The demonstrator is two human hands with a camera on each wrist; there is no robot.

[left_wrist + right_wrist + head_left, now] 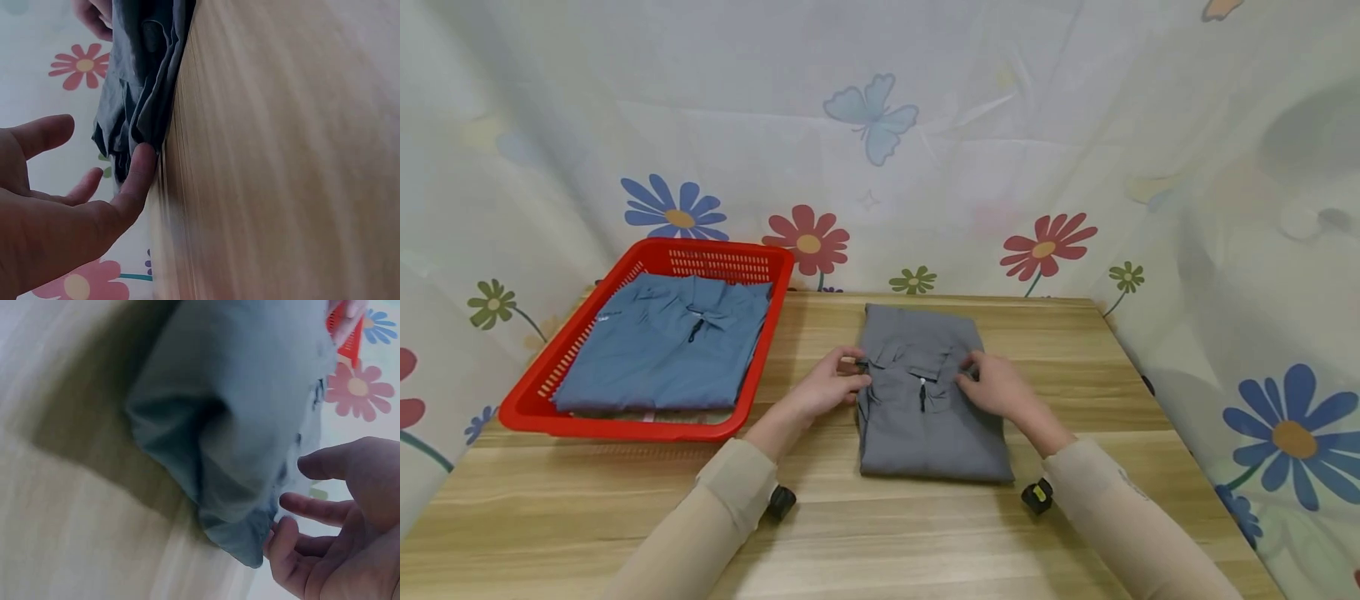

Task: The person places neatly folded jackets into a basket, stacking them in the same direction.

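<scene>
A grey cloth top (940,446), folded into a flat block, lies on the pale wooden table (880,542), in the middle and a bit to the right. Its collar and black zip pull (922,398) face up. The left hand (829,387) is at its left side. The fingers are spread and mostly straight, and one fingertip touches the cloth edge. The right hand (1000,390) is at the right side. Its fingers bend a little at the edge, with the thumb apart, so it does not seem to pinch. On the left is a red plastic basket (625,429) with holes in its sides, and a blue cloth top (655,362) lies flat in it.

The step looks like neatening the folded sides. I think the next move needs both hands to work gently together, so the folds don't slip.
</scene>
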